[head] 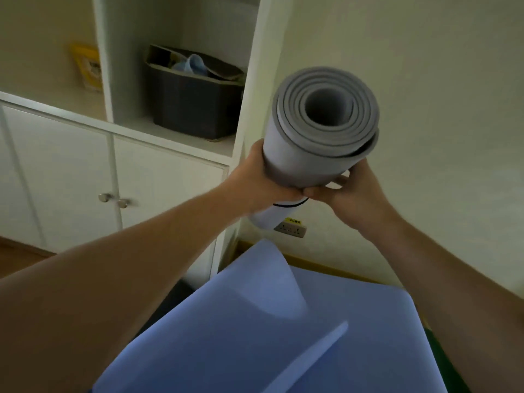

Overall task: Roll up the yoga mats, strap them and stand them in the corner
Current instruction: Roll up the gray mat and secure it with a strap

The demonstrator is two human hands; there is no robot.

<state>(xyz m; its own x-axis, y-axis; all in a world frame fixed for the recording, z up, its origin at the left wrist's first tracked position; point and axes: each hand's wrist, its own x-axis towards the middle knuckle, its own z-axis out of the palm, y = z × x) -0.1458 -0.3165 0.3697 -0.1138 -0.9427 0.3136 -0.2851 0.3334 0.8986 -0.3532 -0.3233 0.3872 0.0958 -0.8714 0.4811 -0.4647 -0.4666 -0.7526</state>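
Observation:
A rolled grey yoga mat (323, 129) is held up in the air, its spiral end facing me. My left hand (258, 177) grips its left side and my right hand (351, 191) grips it from below right. A thin black strap (289, 205) circles the roll just under my hands. A blue yoga mat (255, 336) lies unrolled on the floor below, with its far corner curled up.
A white shelf unit (175, 154) with cupboard doors stands to the left; a dark bin (192, 106) sits in its open compartment. The cream wall (425, 109) meets the unit behind the roll. A wall socket (292, 228) sits low near the floor.

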